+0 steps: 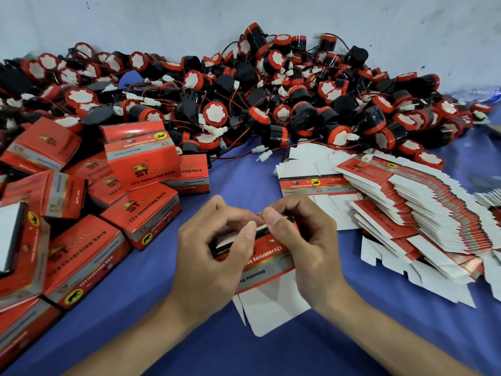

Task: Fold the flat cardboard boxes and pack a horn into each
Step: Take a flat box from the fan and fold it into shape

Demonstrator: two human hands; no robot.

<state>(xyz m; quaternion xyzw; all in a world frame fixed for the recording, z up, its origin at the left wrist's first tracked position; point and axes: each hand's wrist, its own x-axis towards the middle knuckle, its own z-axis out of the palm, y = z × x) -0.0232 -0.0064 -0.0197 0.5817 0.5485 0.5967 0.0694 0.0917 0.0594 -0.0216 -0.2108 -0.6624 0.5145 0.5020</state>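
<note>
While both hands meet at the centre of the frame, a half-formed red box (271, 255) is gripped between them over the blue cloth (168, 337). The left hand (214, 248) has its fingers curled round the box's left end, with the thumb pressed on the upper edge. The right hand (309, 240) is clamped on the right end the same way, its thumb tip just beside the other thumb. White flaps (271, 308) at the box's open end hang unfolded toward the lower edge of the frame.

Across the upper half, against the pale wall (244, 17), lies a big heap of horns (244, 99), black and red with white faces, their thin wires and white plugs tangled together. At the right, flat boxes (412, 210) lie fanned in an overlapping stack, touching the foot of the heap. At the left, folded boxes (81, 240) are piled loosely, tilted at odd angles, some leaning on one another.
</note>
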